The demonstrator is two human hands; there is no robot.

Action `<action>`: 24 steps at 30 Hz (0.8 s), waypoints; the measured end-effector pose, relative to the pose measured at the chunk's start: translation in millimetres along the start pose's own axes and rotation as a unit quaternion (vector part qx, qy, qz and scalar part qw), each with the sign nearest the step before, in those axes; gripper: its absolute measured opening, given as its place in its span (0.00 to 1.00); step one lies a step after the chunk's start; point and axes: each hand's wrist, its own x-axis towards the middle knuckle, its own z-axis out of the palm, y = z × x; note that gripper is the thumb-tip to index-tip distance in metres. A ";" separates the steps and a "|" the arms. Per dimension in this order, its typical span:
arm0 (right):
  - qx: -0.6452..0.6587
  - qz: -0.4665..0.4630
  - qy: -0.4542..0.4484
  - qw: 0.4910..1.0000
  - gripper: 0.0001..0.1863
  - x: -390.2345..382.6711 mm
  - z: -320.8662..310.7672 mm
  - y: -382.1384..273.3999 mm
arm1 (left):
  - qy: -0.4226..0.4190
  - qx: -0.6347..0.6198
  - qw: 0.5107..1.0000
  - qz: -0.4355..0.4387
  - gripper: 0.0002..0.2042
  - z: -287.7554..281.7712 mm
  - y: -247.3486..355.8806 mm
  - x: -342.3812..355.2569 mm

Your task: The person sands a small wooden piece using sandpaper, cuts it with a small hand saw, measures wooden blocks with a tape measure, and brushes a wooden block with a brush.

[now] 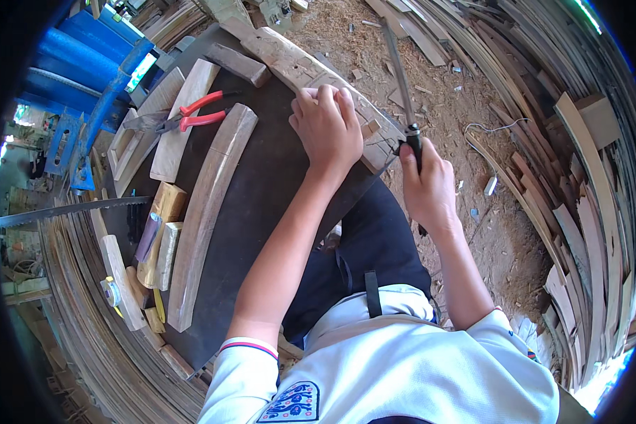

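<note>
My left hand (pixel 328 134) is closed over the near side of a long pale timber (pixel 290 63) with pencil marks; its fingertips are hidden. My right hand (pixel 431 187) wraps round the black handle of a hand tool with a long narrow metal shaft (pixel 399 78), which points away from me past the timber's right end. The exact kind of this tool is unclear. A small wood block (pixel 370 128) sits on the timber between my hands. Left of my left hand, a curved wooden piece (pixel 212 219) lies on the dark tabletop (pixel 258 191).
Red-handled pliers (pixel 203 120) rest on wood pieces at the left. Nearby are a tape measure (pixel 111 291), several small blocks and a toothed saw blade (pixel 71 210). Blue machinery (pixel 85 53) stands far left. Stacked wood strips (pixel 593 233) line the right, beyond the shaving-strewn floor (pixel 498 169).
</note>
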 end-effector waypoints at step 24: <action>0.547 -0.021 -0.168 0.820 0.14 21.9 33.7 -57.2 | -0.197 -0.216 0.955 -0.049 0.18 -125.5 -12.5 -9.6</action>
